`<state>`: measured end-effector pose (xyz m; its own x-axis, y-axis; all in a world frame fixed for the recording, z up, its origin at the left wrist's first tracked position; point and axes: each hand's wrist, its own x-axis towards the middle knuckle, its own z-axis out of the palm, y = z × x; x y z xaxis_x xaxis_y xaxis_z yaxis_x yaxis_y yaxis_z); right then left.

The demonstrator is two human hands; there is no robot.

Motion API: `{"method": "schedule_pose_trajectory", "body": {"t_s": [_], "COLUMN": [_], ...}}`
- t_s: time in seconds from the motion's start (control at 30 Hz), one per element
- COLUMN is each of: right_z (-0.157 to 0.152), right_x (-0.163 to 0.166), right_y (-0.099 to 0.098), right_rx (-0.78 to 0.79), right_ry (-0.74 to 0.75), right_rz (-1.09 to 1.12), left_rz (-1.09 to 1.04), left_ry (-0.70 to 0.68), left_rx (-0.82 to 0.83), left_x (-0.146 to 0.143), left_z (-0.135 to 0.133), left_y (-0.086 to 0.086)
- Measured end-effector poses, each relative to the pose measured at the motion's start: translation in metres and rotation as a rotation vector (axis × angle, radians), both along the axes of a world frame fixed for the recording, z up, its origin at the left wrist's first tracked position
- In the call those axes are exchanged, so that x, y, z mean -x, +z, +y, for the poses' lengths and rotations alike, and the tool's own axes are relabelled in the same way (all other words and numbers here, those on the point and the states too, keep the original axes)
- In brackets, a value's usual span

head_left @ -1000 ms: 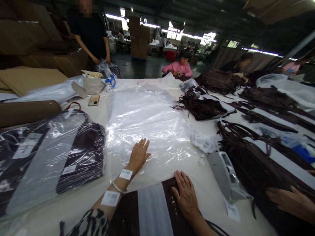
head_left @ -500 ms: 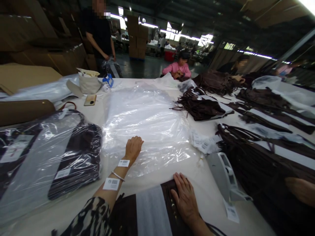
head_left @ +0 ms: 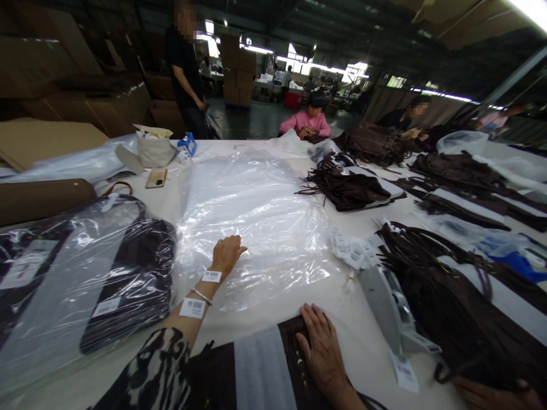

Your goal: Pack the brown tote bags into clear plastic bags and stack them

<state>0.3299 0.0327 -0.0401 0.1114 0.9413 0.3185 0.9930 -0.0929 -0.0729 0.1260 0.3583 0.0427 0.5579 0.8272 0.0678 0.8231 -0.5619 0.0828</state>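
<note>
Wrapped bag [head_left: 123, 279]: dark brown with a pale band, in clear plastic, toward the left edge of the counter [head_left: 356, 341]; well left of both hands.
Left hand [head_left: 227, 254]: on the near part of the plastic sheets, left of their middle; fingers narrow and curled under. Whether they pinch any film, I cannot tell.
Plastic sheets [head_left: 243, 196]: clear, mid-counter, spreading from the left hand toward the far edge and the right. Which side is longer is hard to tell at this slant. The left hand is the nearer one, touching; the right hand is apart, toward the near edge.
Banded bag [head_left: 213, 373]: dark brown, pale band [head_left: 264, 364] across it, toward the near edge, lying nearward of the left fingers and apart from the sheets. The frame cuts it off, so its long axis is unclear; the band runs roughly near to far.
Right hand [head_left: 322, 350]: flat over the banded bag's far right corner, fingers extended and close together, grasping nothing visible.
Grey dispenser [head_left: 382, 310]: right of the right hand, apart from it.
</note>
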Motion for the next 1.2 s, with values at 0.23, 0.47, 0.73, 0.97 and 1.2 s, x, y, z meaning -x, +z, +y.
{"method": "schedule_pose_trajectory", "body": {"t_s": [0.23, 0.47, 0.73, 0.97, 1.2], "right_z": [0.0, 0.001, 0.001, 0.007, -0.049], "right_x": [0.0, 0.0, 0.0, 0.011, 0.1], "right_y": [-0.001, -0.003, -0.01, 0.029, 0.094], "right_rx": [-0.014, -0.025, -0.055, -0.022, 0.189], "right_ry": [-0.008, -0.001, 0.004, -0.061, -0.432], "right_rz": [-0.011, 0.026, 0.042, 0.444, 1.74], "left_rz": [0.037, -0.055, -0.164, -0.366, -0.433], "left_ry": [-0.2, -0.088, -0.116, -0.288, -0.371], "left_rx": [0.083, -0.024, -0.195, -0.245, -0.283], "left_x": [0.008, 0.014, 0.04, 0.077, 0.079], "left_z": [0.006, -0.008, -0.067, -0.201, -0.328], "left_y": [0.018, 0.039, 0.071, 0.079, 0.035]}}
